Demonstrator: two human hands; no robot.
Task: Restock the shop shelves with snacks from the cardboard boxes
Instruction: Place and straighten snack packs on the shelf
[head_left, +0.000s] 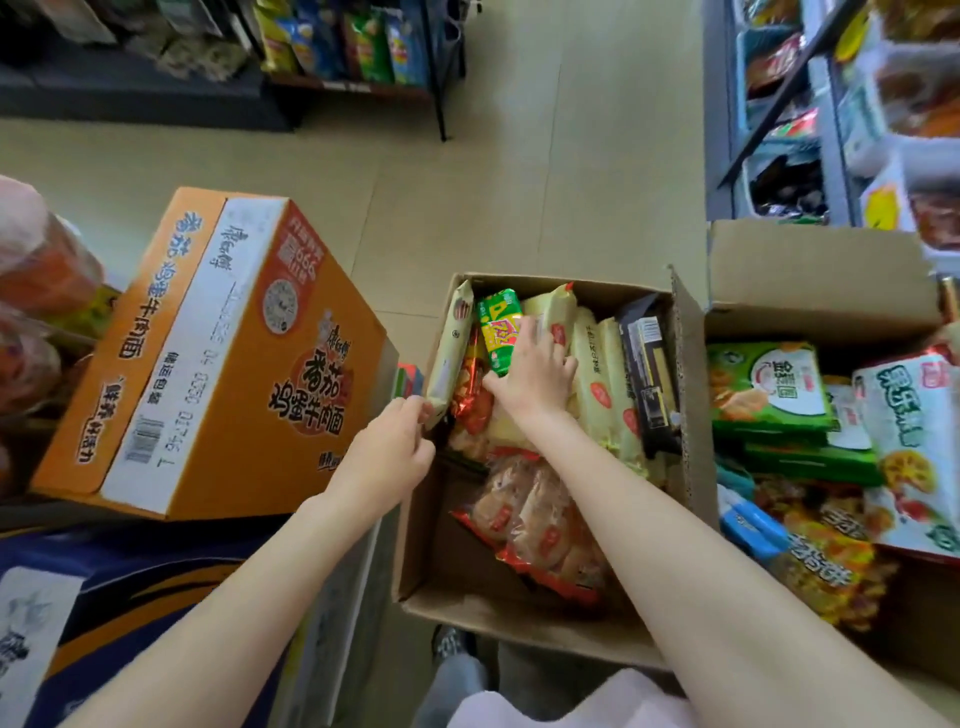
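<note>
Head view, looking down: both bare hands are inside the open brown cardboard box (519, 618) on the floor at the person's feet. Left hand (387, 449) pinches the lower end of a long pale-yellow wrapped biscuit pack (451, 345) that leans against the box's left wall, thumb and fingers closed on its edge. Right hand (535, 371) lies on the packs in the middle of the box with fingers fairly straight and spread, touching a green and yellow snack packet (500, 327); whether it has any grip on that packet cannot be told. Around the hands the box holds more pale-yellow packs standing on edge, a dark pack by the right wall and a red-edged clear bag of round crackers (540, 525) lower down. Just to the right a second open cardboard box (810, 291) is heaped with green and white snack boxes. To the left a sealed orange printed noodle carton (208, 353) rests tilted on other stock. Shop shelves with snack trays (779, 130) stand at upper right, well apart from the hands, and a rack of crisp bags (343, 47) at the top. As a judgement, restocking is at an early or middle stage: both open boxes are close to full, nothing is being carried to a shelf, and most of the lifting and placing remains
</note>
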